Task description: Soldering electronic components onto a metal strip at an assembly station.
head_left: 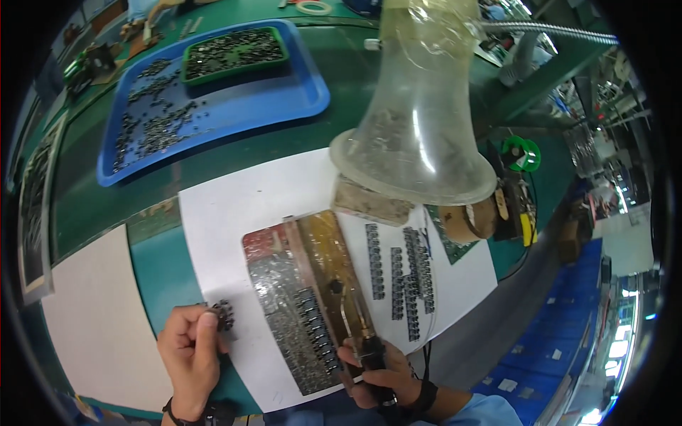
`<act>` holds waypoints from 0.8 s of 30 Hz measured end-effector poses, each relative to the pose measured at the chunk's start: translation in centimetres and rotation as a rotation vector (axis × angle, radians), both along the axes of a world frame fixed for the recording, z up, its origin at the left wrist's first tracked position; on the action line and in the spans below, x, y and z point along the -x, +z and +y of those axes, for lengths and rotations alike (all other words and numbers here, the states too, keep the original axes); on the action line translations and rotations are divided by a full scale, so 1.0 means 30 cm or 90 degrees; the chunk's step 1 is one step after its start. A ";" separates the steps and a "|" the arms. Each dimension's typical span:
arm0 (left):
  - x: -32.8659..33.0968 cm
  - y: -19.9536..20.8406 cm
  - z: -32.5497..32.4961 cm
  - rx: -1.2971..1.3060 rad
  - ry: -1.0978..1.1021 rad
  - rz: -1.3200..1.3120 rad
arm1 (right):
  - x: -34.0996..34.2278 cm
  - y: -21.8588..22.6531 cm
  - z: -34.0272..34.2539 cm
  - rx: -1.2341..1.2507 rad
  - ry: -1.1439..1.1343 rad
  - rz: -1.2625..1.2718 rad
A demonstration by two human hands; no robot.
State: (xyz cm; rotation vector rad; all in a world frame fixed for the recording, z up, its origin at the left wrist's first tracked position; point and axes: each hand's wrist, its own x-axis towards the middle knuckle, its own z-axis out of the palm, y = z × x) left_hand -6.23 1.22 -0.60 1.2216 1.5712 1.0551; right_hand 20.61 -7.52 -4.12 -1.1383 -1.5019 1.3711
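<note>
My left hand (190, 348) is closed, thumb and forefinger pinched at a small cluster of dark parts (224, 315) by the paper's left edge. Whether the fingertips grip one of these parts is too small to tell. My right hand (389, 380) wraps round the black handle of a soldering iron (372, 355), its thin metal end pointing away over the fixture. That fixture (334, 270) has a brown strip beside a worn grey plate with a red far end. A row of small black components (317, 330) lines the plate. Several similar rows (396, 284) lie to its right.
A clear flared extraction hood (426, 142) hangs over the white paper (234, 195). Beyond it at left, a blue tray (249, 117) bears loose dark parts and a green tray (186, 67). A green solder spool (529, 155) and round brown container (462, 224) stand at right.
</note>
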 end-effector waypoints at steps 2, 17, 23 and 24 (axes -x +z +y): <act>-0.010 -0.003 0.003 -0.010 0.019 -0.006 | 0.026 0.111 0.033 0.402 -0.142 0.227; -0.016 -0.021 0.018 -0.022 0.025 0.025 | 0.002 0.035 0.050 -0.108 0.037 -0.148; -0.018 0.003 0.019 -0.001 0.031 0.008 | 0.000 0.032 0.049 -0.264 -0.007 -0.135; -0.014 -0.002 0.018 0.004 0.034 0.008 | 0.005 0.029 0.050 -0.261 -0.005 -0.134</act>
